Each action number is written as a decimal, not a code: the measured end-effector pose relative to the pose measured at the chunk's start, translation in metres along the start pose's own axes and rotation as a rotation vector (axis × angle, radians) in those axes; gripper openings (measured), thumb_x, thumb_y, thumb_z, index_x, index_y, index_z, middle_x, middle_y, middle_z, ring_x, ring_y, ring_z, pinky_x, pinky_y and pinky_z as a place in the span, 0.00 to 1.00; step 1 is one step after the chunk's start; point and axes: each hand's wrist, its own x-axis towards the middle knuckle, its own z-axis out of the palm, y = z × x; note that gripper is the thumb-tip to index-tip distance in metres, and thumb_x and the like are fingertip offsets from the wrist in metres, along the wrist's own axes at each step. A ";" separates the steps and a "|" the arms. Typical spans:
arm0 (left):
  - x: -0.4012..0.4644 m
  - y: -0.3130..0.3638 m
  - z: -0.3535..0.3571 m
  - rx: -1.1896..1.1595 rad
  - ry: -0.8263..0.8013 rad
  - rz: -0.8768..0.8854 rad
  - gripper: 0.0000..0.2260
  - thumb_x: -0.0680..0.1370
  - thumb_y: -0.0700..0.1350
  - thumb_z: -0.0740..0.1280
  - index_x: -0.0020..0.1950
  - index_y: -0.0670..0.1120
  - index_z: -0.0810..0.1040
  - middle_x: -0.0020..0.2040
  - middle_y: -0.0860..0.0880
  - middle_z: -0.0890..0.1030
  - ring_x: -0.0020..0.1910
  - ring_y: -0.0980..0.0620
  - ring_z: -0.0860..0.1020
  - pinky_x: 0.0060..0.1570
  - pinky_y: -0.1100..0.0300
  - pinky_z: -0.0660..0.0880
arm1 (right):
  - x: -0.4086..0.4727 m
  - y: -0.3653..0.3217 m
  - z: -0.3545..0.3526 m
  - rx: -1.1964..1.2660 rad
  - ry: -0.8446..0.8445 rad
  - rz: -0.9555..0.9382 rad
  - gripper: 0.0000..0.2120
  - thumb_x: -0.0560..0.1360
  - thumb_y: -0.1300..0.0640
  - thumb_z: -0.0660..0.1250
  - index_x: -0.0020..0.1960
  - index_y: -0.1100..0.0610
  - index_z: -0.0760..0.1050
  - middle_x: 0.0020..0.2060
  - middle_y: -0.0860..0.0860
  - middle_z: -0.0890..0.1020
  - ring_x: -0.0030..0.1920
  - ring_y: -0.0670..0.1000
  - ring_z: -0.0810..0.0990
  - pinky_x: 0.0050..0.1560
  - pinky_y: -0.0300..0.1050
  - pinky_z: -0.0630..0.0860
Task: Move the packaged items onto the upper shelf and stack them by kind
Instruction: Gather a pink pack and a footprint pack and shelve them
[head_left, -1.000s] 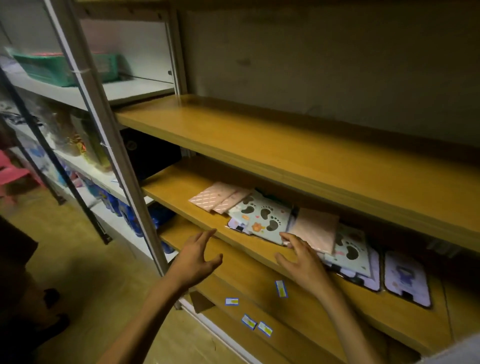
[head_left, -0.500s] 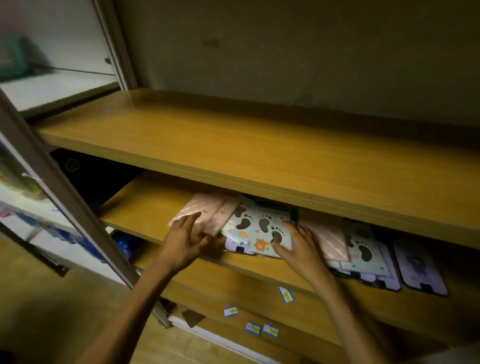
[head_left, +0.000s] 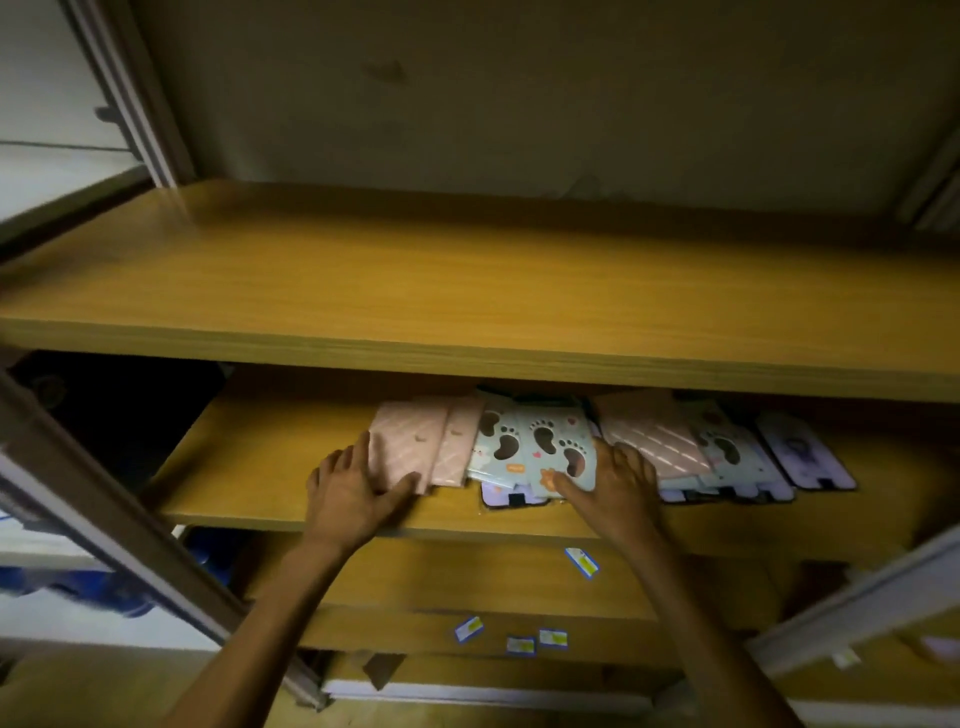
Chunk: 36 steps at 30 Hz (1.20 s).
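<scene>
The wooden upper shelf (head_left: 467, 291) is bare. On the shelf below (head_left: 270, 467) flat packaged items lie overlapping in a row. My left hand (head_left: 348, 499) grips the left pink striped pack (head_left: 410, 441), fingers along its left edge and thumb at its front corner. My right hand (head_left: 621, 486) holds the light-blue footprint pack (head_left: 550, 441), thumb on its front edge. Further right lie another pink pack (head_left: 654, 441), another footprint pack (head_left: 727, 452) and a purple pack (head_left: 802, 460). A purple pack (head_left: 506, 498) peeks out under the blue ones.
A grey metal upright (head_left: 104, 519) slants across the lower left, another (head_left: 857, 608) at the lower right. A dark object (head_left: 119, 410) fills the space left of the packs. Price labels (head_left: 582, 563) stick to the lower shelf fronts. Blue goods (head_left: 104, 592) sit low at left.
The view has swung right and closer to the shelves. Both hands went from hovering in front of the shelf to resting on the packs, left on pink, right on footprint.
</scene>
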 end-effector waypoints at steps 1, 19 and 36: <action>0.000 0.001 0.000 -0.032 0.006 -0.005 0.51 0.62 0.78 0.47 0.77 0.48 0.55 0.73 0.44 0.67 0.72 0.41 0.63 0.69 0.46 0.60 | -0.002 -0.004 0.001 0.008 0.005 0.015 0.47 0.63 0.23 0.51 0.71 0.53 0.63 0.67 0.56 0.70 0.69 0.56 0.64 0.68 0.49 0.59; 0.006 0.011 -0.005 -0.493 0.063 -0.064 0.52 0.58 0.54 0.82 0.76 0.48 0.59 0.71 0.41 0.65 0.69 0.40 0.66 0.63 0.48 0.70 | -0.011 -0.023 0.004 0.704 0.052 0.189 0.43 0.61 0.56 0.81 0.70 0.53 0.64 0.61 0.52 0.68 0.59 0.51 0.72 0.54 0.45 0.75; -0.008 0.005 -0.021 -1.009 -0.111 -0.004 0.36 0.69 0.37 0.75 0.72 0.56 0.65 0.57 0.53 0.73 0.49 0.55 0.77 0.32 0.56 0.82 | -0.033 -0.021 -0.007 1.034 -0.002 0.198 0.24 0.76 0.63 0.67 0.67 0.48 0.63 0.52 0.44 0.77 0.39 0.37 0.83 0.27 0.43 0.79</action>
